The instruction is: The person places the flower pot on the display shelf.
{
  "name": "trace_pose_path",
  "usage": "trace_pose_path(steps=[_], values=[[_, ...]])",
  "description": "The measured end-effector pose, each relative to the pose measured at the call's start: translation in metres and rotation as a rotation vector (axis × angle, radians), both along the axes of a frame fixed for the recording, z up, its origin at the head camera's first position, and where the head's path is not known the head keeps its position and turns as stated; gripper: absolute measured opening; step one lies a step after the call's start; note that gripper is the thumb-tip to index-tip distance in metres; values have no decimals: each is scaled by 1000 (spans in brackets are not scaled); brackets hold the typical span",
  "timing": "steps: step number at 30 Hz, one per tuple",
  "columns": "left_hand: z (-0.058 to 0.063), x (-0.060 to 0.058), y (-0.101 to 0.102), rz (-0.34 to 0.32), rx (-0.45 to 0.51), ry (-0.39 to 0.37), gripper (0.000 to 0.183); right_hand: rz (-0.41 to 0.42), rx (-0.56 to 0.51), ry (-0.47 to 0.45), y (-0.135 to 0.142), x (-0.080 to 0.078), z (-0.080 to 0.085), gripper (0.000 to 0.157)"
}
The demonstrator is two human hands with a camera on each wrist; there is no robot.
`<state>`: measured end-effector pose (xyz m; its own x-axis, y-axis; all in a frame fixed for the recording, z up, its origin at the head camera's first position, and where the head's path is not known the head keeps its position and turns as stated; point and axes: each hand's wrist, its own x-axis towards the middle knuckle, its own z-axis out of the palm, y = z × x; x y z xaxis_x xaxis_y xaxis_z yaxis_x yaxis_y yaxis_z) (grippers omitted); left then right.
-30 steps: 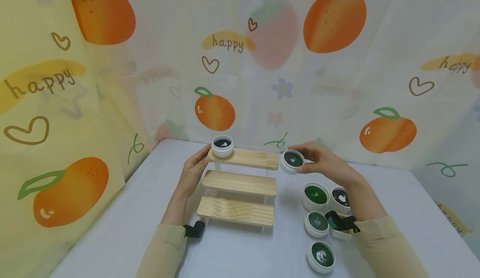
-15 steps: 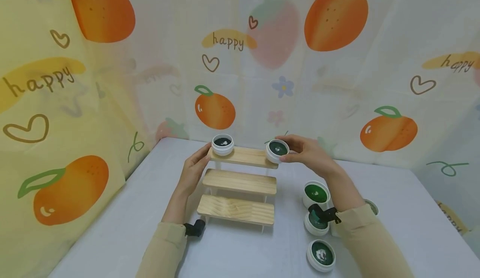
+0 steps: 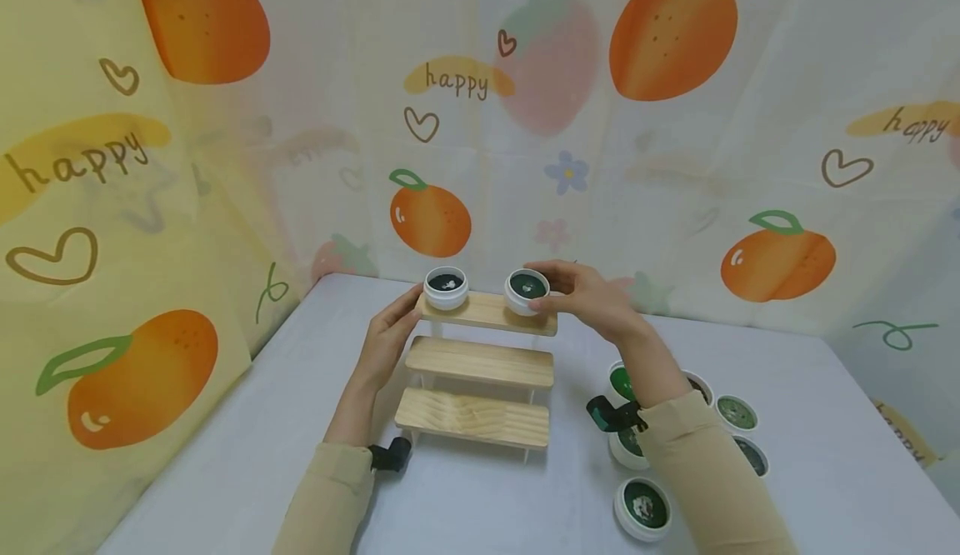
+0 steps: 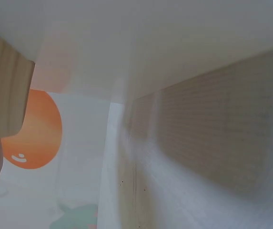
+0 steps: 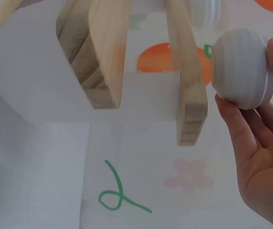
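Note:
My right hand [image 3: 583, 295] pinches a small white round jar [image 3: 527, 305] with dark green contents, at the right half of the top board. In the right wrist view a narrow gap shows between the held jar [image 5: 243, 69] and the top board's edge [image 5: 193, 102]. My left hand [image 3: 386, 338] grips the left end of the three-tier wooden stand's top board [image 3: 483, 312], thumb at the front. A second white jar [image 3: 446, 297] with dark contents sits at that board's left end. In the left wrist view only a finger and a board end [image 4: 5, 86] show.
The middle board [image 3: 480, 363] and bottom board [image 3: 472, 418] bear nothing. Several more jars stand on the white table right of the stand, partly behind my right forearm. One jar [image 3: 642, 512] is nearest the front. A patterned curtain [image 3: 337, 80] closes off the back.
My right hand has carried its jar leftward, from beside the stand's right end to the right half of the top board. My left hand has stayed in place.

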<state>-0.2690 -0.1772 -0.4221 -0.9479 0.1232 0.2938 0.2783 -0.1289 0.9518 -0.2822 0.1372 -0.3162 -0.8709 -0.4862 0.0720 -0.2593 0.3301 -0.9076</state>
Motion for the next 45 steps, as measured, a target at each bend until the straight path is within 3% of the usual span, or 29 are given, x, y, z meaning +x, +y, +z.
trace_pose_path(steps=[7, 23, 45], values=[[-1, 0, -1, 8, -3, 4, 52, 26, -12, 10, -16, -3, -2, 60], [-3, -2, -1, 5, -6, 11, 53, -42, 9, 15, -38, -12, -9, 57], [-3, 0, 0, 4, -14, 3, 53, -68, 32, -6, -44, -13, -12, 62]])
